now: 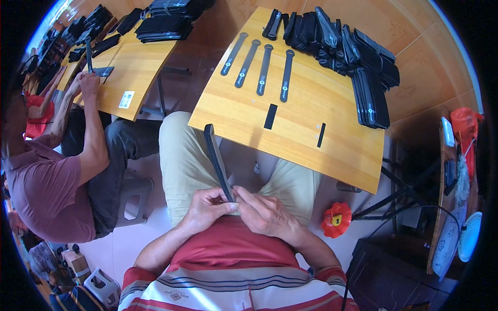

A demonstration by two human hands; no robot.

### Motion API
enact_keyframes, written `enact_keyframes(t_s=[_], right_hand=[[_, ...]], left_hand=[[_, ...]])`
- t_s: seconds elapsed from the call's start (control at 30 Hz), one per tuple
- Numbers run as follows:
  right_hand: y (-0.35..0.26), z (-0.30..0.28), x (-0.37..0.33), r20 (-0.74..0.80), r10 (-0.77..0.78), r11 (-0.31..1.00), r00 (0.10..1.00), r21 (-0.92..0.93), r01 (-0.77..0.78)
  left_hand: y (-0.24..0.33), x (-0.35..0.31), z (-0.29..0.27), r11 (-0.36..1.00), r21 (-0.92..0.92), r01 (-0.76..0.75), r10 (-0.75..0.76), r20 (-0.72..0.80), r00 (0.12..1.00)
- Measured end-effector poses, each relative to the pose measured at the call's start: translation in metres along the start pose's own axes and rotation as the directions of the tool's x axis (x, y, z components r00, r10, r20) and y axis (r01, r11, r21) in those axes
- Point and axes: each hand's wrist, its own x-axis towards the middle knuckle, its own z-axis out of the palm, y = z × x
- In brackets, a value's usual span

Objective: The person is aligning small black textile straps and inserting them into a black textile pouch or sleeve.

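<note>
Over my lap I hold a thin stack of dark hook-and-loop straps [219,163], tilted up and away with its far end near the table's front edge. My left hand [208,208] pinches the near end between thumb and fingers. My right hand [263,211] is closed against the same end from the right; its fingertips partly hide that end. On the wooden table [233,116] ahead, several single grey straps [263,70] lie side by side, each with a rounded tab at its far end. Closer to me lie a short black strip [270,116] and a narrower black strip [321,135].
Bundled dark straps [314,39] pile up along the table's far side, and another stack [369,98] lies at its right edge. At left, a co-worker [57,181] handles a strap at another table [142,62]. A red flower-shaped object [336,220] is beside the table's metal legs.
</note>
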Motion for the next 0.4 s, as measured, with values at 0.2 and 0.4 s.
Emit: enact_keyframes(t_s=[0.2, 0.4], right_hand=[[-0.004, 0.003, -0.002, -0.052, -0.022, 0.984, 0.998, -0.176, 0.012], [-0.005, 0.013, -0.016, 0.056, 0.068, 0.970, 0.996, -0.238, -0.053]], left_hand=[[-0.004, 0.001, 0.004, 0.997, -0.083, 0.007, -0.012, -0.066, 0.998], [-0.009, 0.003, 0.005, 0.997, -0.062, -0.049, 0.043, -0.097, 0.994]])
